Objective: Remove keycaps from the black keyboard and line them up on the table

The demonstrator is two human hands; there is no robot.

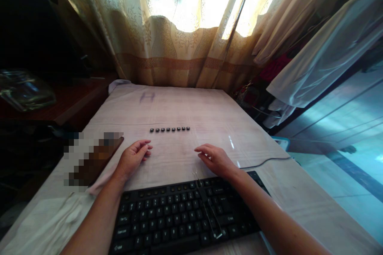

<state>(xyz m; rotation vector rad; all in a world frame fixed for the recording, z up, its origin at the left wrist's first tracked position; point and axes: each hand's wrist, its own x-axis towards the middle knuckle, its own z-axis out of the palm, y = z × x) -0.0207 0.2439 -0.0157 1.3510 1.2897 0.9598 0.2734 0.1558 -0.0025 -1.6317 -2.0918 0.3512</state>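
Head view: eight small black keycaps (168, 129) already set out in a straight, even row on pale, smooth-looking cloth (182, 105), seemingly lifted from the boxy black keyboard (167, 217), judging by bare-looking spots along its top row, with most other caps still seated and anything left to do impossible to tell. At the left hand (134, 157), loosely curled fingers, thumb close to them; at the right hand (216, 160), bent fingers, slightly parted, with nothing visibly held in either. Across the keyboard, a slim tool (204, 195) of thin, shiny wire and dark handle.
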